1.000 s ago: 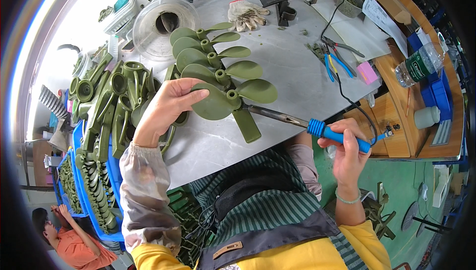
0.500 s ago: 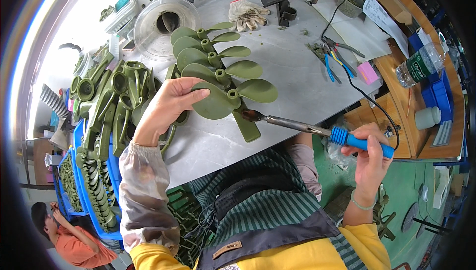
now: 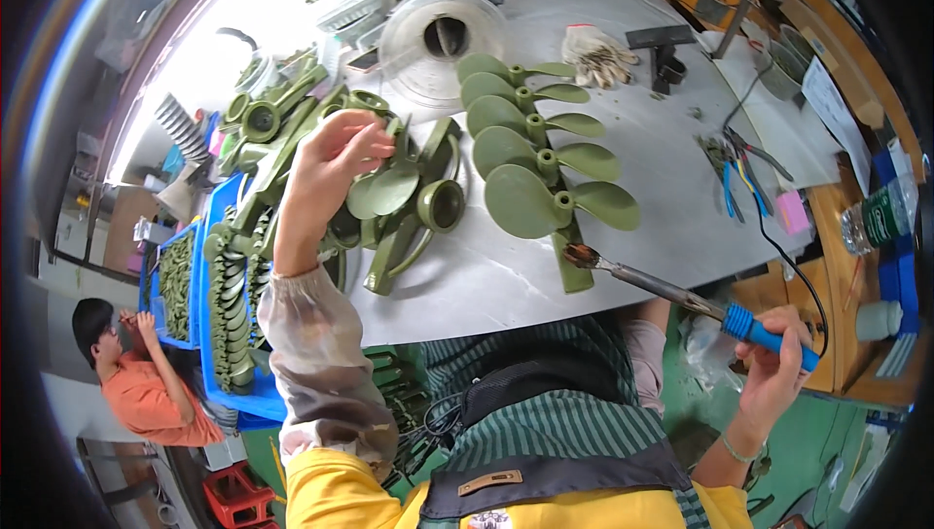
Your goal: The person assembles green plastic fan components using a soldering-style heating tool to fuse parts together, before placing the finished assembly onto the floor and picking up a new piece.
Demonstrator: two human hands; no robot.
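Over the left pile, my left hand has its fingers bent together at the upper blade of a green two-bladed propeller, appearing to pinch it; the fingertips are partly hidden. My right hand grips the blue handle of a soldering iron. The iron's dark, crusted tip is beside the green bar under the nearest propeller of a row. Several matching propellers stand in this row along the bar, running away from me.
Green molded parts are heaped at left, above blue crates. Behind the row are a clear round basin, a stained glove and a black stand. Pliers and a pink block lie right. A person sits far left.
My left hand has let go of the front propeller in the row and moved left to the pile. The view has shifted left. The iron stays in my right hand, near the bar.
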